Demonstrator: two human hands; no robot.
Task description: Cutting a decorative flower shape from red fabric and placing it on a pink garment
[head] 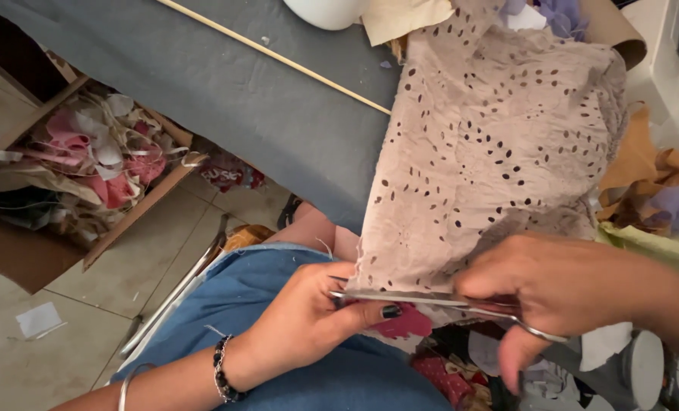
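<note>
A beige eyelet fabric (484, 152) hangs off the edge of a table covered in grey cloth (278, 106) and down toward my lap. My left hand (309, 320) pinches the fabric's lower edge between thumb and fingers; it wears a dark bead bracelet and a thin bangle. My right hand (553, 293) grips metal scissors (416, 299), fingers through the handle loops. The blades lie level along the lower edge of the fabric, the tip reaching my left hand's fingers.
A cardboard box (65, 183) of pink, white and beige scraps stands on the tiled floor at left. A thin wooden stick (278, 57) lies across the grey table. Brown, purple and green scraps (651, 198) pile at right. More coloured scraps (446, 365) lie on my lap.
</note>
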